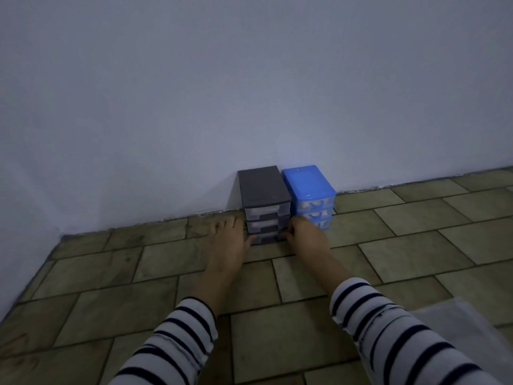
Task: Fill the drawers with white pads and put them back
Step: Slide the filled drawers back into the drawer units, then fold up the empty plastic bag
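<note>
Grip, L to R: left hand [228,237] lies with fingers straight, thumb touching the left front corner of the bottom drawer [267,238]; holds nothing. Right hand [304,234] has fingertips curled at the drawer's right front corner, appar. pinching it; contact blurred, not certain.

Item 1: grey cabinet [264,190], 3 drawers stacked, back against wall [249,79], standing on tiled floor [166,273]. Top 2 drawers look flush. Bottom drawer seems nearly home, front approx. level w/ those above. Pale contents show faintly through clear fronts; white pads likely, can't confirm.

Item 2: blue cabinet [309,186], just beside grey one on its right, 3 drawers all in, pale contents visible.

Item 3: clear plastic bag [455,323], floor, near right sleeve, well apart from cabinets.

Key relation: drawer sits between both hands, straight ahead; its long axis runs toward wall, so push goes directly away from person. Both hands about equally near; right has the firmer hold.

Status (judged): final seating of last grey drawer; task near done.
</note>
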